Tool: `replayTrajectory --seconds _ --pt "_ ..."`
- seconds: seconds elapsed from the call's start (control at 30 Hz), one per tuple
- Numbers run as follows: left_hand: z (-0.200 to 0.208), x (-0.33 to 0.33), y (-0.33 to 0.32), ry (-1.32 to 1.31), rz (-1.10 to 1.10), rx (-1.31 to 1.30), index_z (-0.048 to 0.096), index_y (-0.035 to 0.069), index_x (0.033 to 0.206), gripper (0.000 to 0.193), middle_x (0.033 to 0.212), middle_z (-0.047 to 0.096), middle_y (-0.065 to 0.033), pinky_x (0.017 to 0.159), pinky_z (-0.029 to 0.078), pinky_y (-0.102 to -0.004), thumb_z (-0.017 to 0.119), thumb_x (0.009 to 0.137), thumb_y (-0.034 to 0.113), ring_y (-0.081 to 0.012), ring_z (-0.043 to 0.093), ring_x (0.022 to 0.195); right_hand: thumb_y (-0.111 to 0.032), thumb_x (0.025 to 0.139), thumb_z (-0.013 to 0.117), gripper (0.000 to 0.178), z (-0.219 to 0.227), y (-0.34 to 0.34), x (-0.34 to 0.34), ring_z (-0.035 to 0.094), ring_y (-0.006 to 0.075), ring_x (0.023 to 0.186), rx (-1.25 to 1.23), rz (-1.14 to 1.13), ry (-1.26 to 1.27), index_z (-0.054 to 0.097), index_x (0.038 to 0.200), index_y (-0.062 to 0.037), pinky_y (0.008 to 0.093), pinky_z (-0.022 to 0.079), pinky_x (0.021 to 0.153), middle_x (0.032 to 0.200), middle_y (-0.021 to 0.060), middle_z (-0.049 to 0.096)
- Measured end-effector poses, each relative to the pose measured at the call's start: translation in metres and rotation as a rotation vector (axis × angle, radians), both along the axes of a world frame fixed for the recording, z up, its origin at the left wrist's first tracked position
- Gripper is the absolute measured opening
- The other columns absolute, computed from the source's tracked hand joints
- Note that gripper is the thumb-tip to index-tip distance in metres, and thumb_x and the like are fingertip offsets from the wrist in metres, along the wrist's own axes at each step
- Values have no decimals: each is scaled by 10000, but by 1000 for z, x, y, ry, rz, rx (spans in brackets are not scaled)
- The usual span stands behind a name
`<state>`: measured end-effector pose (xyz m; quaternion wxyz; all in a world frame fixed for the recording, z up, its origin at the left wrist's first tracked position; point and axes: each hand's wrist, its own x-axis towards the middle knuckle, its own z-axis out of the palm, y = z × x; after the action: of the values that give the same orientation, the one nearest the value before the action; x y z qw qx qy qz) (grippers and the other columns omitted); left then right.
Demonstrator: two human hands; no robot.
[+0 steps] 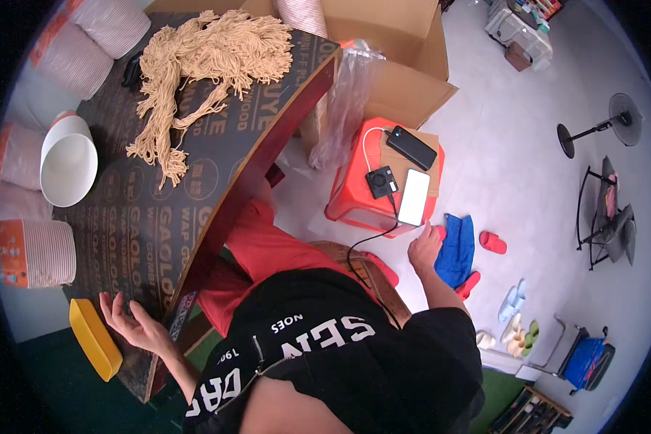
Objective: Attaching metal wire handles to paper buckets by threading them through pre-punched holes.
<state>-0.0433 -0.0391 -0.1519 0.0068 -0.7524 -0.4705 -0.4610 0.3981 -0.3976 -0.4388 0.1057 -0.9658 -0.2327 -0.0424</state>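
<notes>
My left hand (135, 327) is open over the near corner of the dark printed board (116, 253), fingers spread, holding nothing. Beside its fingertips lies a yellow oblong tray (95, 340). My right hand (425, 248) is at the near edge of a red stool (351, 192), fingers drawn together and nothing visible in them. Its fingertips are near the lower corner of a phone with a lit white screen (414, 197); whether they touch is unclear. A black phone (411, 147) lies beside it on cardboard, along with a small black square device (381, 181) with cables.
A heap of beige yarn (217, 54) covers the board's far part. White paper bowls (69, 170) and wrapped bowl stacks (47, 253) line the left. An open carton (398, 43) stands beyond the stool. Blue cloth (454, 249) and red slippers (492, 242) lie on the floor.
</notes>
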Motion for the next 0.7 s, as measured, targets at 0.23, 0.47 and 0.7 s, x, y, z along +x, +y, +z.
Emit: replayTrajectory --seconds 0.23,0.47,0.7 --pt "-2 0 -1 -18 -18 9 600 -19 1151 207 1447 439 -196 1116 333 -419 565 963 62 -313 416 1355 -34 778 538 597 -5 0 2 519 373 1037 -31 -30 -9 438 1366 -10 489 413 832 1112 182 531" --pt "-2 2 -2 -43 3 -2 617 -17 1124 187 1436 455 -191 1097 353 -407 560 962 56 -306 440 1333 -36 774 543 592 2 5 7 514 370 1038 -34 23 -22 440 1355 -1 485 404 846 1102 178 530" --pt "3 13 -7 -12 43 -1 628 -19 1108 182 1425 469 -187 1093 358 -410 555 960 59 -308 449 1324 -31 767 550 635 15 3 5 515 355 1027 -84 296 12 433 1389 13 481 396 880 1090 180 537"
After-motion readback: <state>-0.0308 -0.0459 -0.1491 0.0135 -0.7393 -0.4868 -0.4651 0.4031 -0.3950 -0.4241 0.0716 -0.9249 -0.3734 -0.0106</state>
